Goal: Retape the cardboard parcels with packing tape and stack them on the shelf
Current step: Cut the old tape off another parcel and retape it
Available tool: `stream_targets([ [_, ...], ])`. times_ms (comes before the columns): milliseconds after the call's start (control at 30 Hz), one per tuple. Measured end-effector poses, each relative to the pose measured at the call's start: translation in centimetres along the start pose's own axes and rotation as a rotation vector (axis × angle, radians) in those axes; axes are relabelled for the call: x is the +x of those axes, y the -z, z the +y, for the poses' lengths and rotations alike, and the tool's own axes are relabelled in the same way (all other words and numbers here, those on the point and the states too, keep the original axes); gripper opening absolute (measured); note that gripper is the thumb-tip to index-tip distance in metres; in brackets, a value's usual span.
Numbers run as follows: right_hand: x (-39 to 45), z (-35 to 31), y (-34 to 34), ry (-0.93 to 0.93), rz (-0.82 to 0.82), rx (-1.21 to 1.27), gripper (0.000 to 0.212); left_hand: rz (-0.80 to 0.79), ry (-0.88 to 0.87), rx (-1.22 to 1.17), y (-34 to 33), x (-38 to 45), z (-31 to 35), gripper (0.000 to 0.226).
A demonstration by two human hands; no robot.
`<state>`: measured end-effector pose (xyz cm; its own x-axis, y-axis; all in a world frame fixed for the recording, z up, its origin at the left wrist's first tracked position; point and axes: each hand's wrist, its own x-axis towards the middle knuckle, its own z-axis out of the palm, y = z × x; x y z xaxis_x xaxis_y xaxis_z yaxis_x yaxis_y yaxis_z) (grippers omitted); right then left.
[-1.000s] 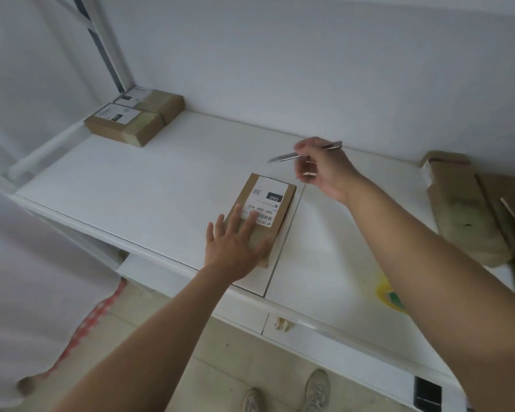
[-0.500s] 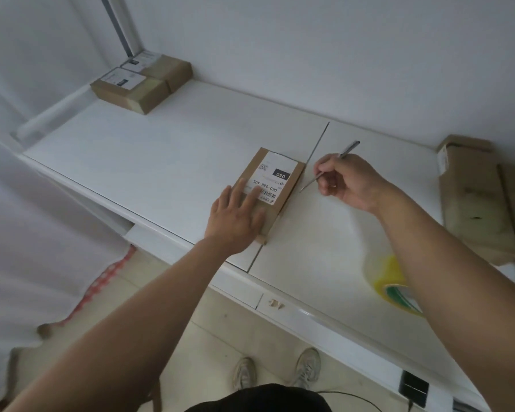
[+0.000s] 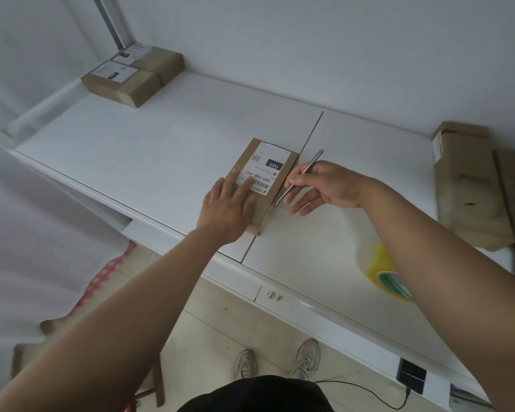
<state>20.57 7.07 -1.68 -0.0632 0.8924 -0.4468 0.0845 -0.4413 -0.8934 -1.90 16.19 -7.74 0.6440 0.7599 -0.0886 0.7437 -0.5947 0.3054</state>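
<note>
A small cardboard parcel (image 3: pixel 280 176) with a white label lies on the white table (image 3: pixel 161 162) near its middle seam. My left hand (image 3: pixel 229 208) rests flat on the parcel's near end, fingers straight. My right hand (image 3: pixel 324 185) pinches a thin metal blade tool (image 3: pixel 305 172) between thumb and forefinger, its lower tip at the parcel's right edge. A yellow roll of packing tape (image 3: pixel 381 266) lies on the table at the right, partly hidden by my right forearm.
Two labelled cardboard parcels (image 3: pixel 131 75) sit side by side at the table's far left corner. A taller brown parcel (image 3: pixel 467 185) lies at the right edge with more cardboard behind it. A black adapter (image 3: pixel 411 376) with a cable hangs at the table's front right.
My right hand came down and left with the metal tool, bringing its tip against the parcel's right side. My left hand stayed flat on the parcel.
</note>
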Motion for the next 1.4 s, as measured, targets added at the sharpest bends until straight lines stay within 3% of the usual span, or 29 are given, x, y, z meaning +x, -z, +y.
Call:
stream_targets([
  [567, -0.1, -0.2, -0.7, 0.038, 0.074, -0.102, 0.013, 0.02, -0.007, 0.02, -0.1, 0.1, 0.2, 0.053],
  [833, -0.1, -0.3, 0.9, 0.153, 0.415, -0.197, 0.018, 0.014, -0.015, 0.022, -0.1, 0.2, 0.1, 0.053],
  [1133, 0.9, 0.9, -2.2, -0.149, 0.016, -0.606, 0.022, 0.017, -0.004, 0.019, -0.2, 0.2, 0.1, 0.054],
  [1400, 0.7, 1.0, -1.4, 0.04, 0.056, -0.51, 0.036, 0.045, 0.012, 0.002, -0.4, 0.4, 0.1, 0.053],
])
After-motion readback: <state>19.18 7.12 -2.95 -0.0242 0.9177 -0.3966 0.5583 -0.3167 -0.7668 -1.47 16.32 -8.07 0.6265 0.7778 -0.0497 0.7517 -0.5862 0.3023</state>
